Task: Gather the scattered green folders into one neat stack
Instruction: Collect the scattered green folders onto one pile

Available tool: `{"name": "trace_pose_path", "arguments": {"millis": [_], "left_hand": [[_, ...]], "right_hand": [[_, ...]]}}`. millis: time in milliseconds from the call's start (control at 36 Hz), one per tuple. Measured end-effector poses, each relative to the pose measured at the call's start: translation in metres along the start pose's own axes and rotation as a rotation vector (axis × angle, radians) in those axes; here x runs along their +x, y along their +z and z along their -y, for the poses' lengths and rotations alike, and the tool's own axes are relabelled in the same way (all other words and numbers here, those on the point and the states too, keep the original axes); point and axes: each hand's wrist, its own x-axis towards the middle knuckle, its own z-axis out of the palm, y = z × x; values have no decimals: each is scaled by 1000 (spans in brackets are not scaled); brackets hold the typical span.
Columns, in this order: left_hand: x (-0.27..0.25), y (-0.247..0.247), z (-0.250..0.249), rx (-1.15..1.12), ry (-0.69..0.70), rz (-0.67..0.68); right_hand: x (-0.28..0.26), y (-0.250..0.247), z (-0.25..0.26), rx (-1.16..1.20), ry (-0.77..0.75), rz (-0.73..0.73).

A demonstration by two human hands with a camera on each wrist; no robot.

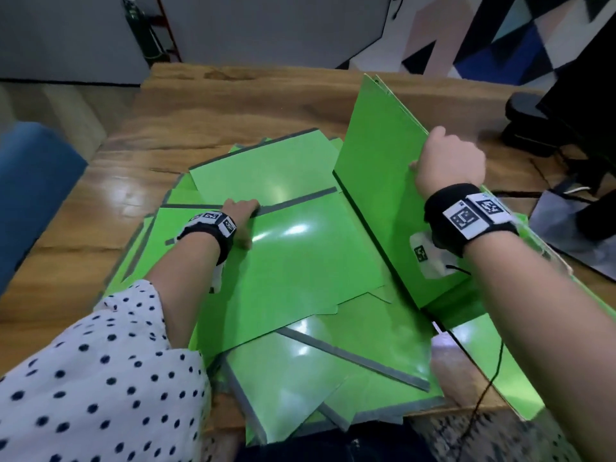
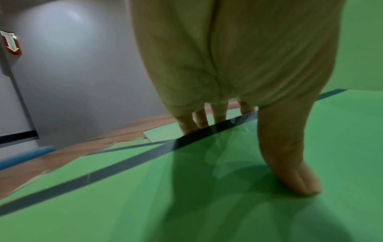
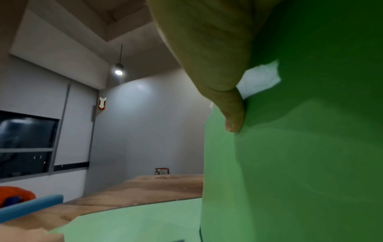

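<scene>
Gathering is under way: the green folders point(image 1: 300, 261) lie overlapped at odd angles across the wooden worktop point(image 1: 233, 105), several with grey spine strips pointing different ways, and no squared stack exists yet. One upright folder point(image 1: 376, 181) is held on edge at the right of the pile, its lower edge resting among the flat ones. It is gripped near its upper right edge by the right hand point(image 1: 448, 161); in the right wrist view the thumb point(image 3: 233, 117) is seen pressed against the green face, while the other fingers are hidden behind the sheet, so their exact lie cannot be told. The top flat folder point(image 1: 300, 258) in the middle is taken by the left hand point(image 1: 241, 216) at its far edge: in the left wrist view the fingers point(image 2: 199, 121) are curled over the grey strip point(image 2: 124, 163) and the thumb point(image 2: 290, 163) is laid on the glossy cover, so the edge is pinched.

The step in hand is judged to be collecting single folders into the upright bundle. Next, the pinched folder probably needs to be lifted and brought beside the standing one, spines turned the same way, then edges tapped level on the worktop. Care is called for, since the glossy covers are likely to slide apart. A black cable point(image 1: 493, 378) trails over the folders on the right and could be snagged.
</scene>
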Motion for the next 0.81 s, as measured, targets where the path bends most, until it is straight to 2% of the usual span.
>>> {"name": "trace_pose_path", "arguments": {"millis": [111, 278, 389, 472, 639, 722, 805], "left_hand": [[4, 0, -2, 47, 40, -28], [13, -1, -5, 142, 69, 14], [19, -5, -6, 131, 77, 69], [22, -8, -9, 126, 85, 62], [20, -18, -19, 77, 56, 62], [13, -23, -23, 72, 3, 110], [7, -30, -23, 105, -49, 92]], "right_hand": [[2, 1, -3, 10, 0, -12], [4, 2, -9, 44, -8, -16], [4, 2, -13, 54, -13, -17], [6, 4, -15, 61, 0, -21], [8, 4, -16, 54, 2, -18], [6, 4, -16, 49, -3, -20], [7, 4, -18, 47, 7, 2]]}}
